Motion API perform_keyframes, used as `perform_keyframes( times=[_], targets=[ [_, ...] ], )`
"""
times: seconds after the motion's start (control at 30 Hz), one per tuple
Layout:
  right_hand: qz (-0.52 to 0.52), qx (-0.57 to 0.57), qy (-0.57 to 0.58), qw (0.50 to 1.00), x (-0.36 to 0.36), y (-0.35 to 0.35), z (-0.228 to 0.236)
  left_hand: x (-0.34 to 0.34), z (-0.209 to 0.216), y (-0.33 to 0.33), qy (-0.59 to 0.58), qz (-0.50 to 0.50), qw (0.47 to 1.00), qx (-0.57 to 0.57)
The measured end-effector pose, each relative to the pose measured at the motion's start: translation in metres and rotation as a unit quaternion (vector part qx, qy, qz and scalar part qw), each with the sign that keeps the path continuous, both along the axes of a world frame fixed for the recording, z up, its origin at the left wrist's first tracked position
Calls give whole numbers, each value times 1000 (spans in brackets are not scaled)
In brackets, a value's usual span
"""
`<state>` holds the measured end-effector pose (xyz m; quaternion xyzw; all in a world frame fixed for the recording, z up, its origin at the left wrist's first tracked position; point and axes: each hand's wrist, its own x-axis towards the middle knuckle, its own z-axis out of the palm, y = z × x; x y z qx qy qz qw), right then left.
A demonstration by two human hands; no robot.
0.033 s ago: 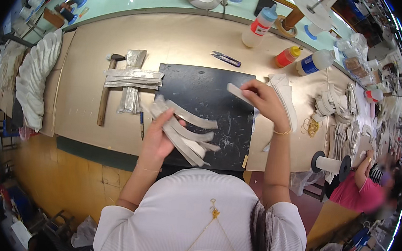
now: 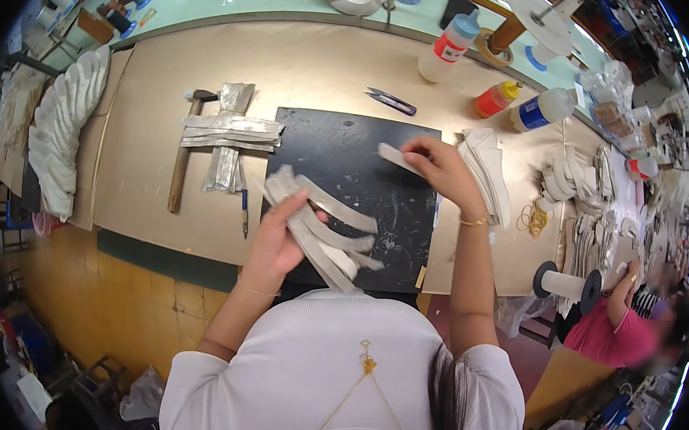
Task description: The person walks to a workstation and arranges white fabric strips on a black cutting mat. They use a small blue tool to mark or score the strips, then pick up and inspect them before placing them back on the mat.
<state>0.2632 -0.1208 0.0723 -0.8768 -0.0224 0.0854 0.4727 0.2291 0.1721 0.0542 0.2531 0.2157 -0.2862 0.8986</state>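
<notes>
The person's left hand [image 2: 277,238] grasps a fanned bunch of curved pale-grey strips [image 2: 318,250] over the near left of a black rectangular board [image 2: 327,127]; the right hand [image 2: 440,170] pinches one whitish strip [image 2: 397,156] above its far right. Farther left, a wooden-handled hammer [image 2: 178,176] lies partly under crossed silvery-grey strips [image 2: 233,133].

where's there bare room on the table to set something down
Bare tabletop lies between the hammer and the fanned white stack; another patch lies beyond the black mat, left of the thread snips. The right side is crowded: bottles, pale strips, yellow bands.
</notes>
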Motion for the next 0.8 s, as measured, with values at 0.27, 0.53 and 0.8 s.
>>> perform_keyframes(
  times=[0.27, 0.53, 0.8],
  targets=[
    [82, -145, -209, 964, 68, 55, -63, -2, -8, -26, -7, -21, 999, 27],
    [142, 192, 112, 965, 0, 56, -24, 8, -23, -27, -66, 27, 992, 102],
    [80, -89, -84, 989, 17, 36, -44, 9, -40, -28, -1, 97, 995, 14]
  ],
)
